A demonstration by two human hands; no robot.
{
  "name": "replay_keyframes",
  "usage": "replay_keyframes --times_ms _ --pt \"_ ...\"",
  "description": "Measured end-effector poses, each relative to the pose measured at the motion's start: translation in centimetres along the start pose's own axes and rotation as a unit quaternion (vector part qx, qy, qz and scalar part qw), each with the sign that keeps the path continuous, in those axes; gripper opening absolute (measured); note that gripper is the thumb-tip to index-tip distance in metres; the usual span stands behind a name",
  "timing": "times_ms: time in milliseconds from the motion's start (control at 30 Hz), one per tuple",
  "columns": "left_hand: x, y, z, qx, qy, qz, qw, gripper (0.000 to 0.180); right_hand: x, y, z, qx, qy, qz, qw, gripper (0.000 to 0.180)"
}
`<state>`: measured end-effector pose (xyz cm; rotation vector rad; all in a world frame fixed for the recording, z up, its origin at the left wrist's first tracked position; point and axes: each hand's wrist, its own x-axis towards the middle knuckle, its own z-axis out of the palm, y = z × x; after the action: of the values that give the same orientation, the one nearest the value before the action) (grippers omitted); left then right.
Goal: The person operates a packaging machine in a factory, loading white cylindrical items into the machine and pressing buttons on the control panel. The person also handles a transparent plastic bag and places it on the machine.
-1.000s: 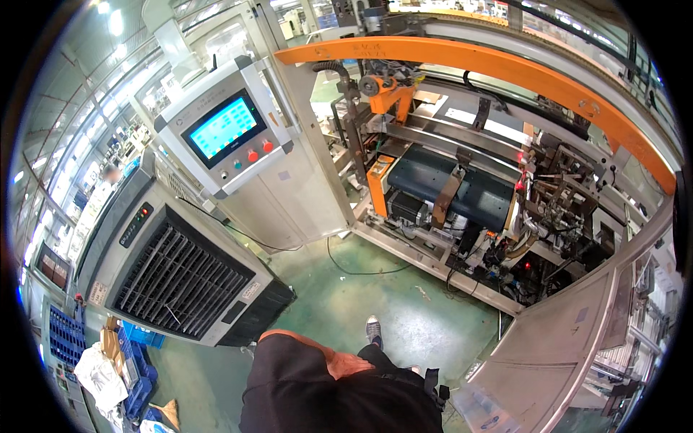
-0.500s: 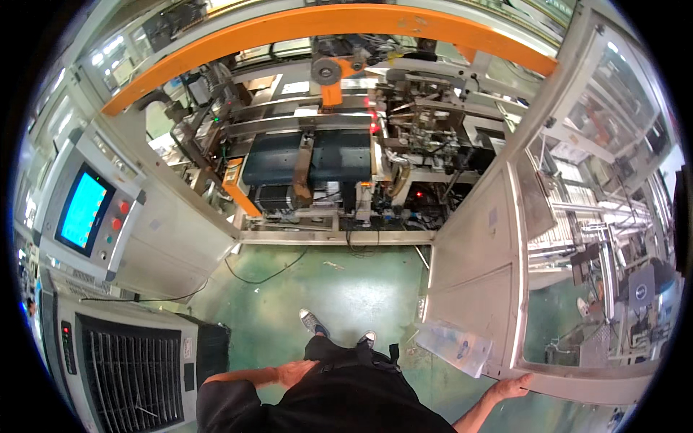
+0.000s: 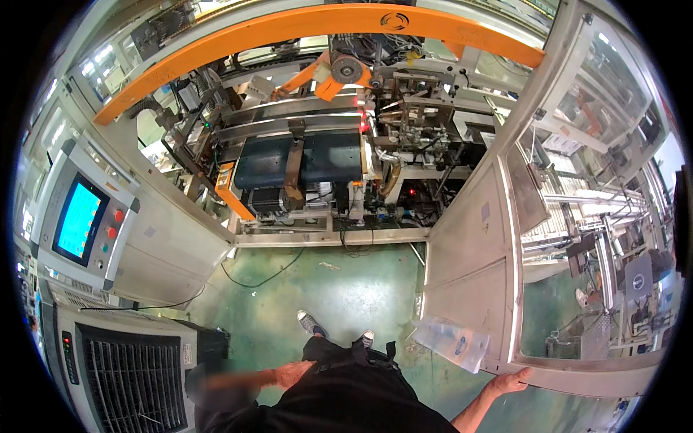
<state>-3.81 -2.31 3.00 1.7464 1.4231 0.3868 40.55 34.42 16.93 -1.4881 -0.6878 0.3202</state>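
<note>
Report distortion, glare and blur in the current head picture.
Head view: the orange beam bows into an arc and the corners go black; pale glare whitens part of the green floor; the left arm is smeared by blur near the elbow, while the right hand at the beige frame looks clearer.

Bright overall; glare on floor [image 3: 368, 281], screen [image 3: 79, 220] glowing. Fisheye bends beam [image 3: 317, 22], corners black. Left forearm [image 3: 249, 379] smeared, apparently local blur; machine underside [image 3: 427, 205] dark.

smooth metal door [image 3: 469, 267], glossy floor [image 3: 361, 289], matt cloth shirt [image 3: 346, 404].
</note>
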Motion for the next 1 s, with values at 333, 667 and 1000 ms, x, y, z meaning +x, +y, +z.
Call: replay_keyframes --times_ms 333,667,1000 --pt "1.1 1.5 -1.9 -0.035 -0.004 0.001 0.999 0.072 -1.0 -1.6 1.2 0.022 0.025 -0.072 0.997 0.065" --pt "1.0 1.7 -1.9 -0.077 0.000 -0.016 0.997 0.072 -1.5 -2.8 1.7 0.024 0.038 -0.059 0.997 0.061" --pt "0.6 1.2 -1.4 -0.027 -0.024 -0.001 0.999 0.076 -2.1 -4.0 1.8 0.015 0.026 -0.032 0.999 0.069"
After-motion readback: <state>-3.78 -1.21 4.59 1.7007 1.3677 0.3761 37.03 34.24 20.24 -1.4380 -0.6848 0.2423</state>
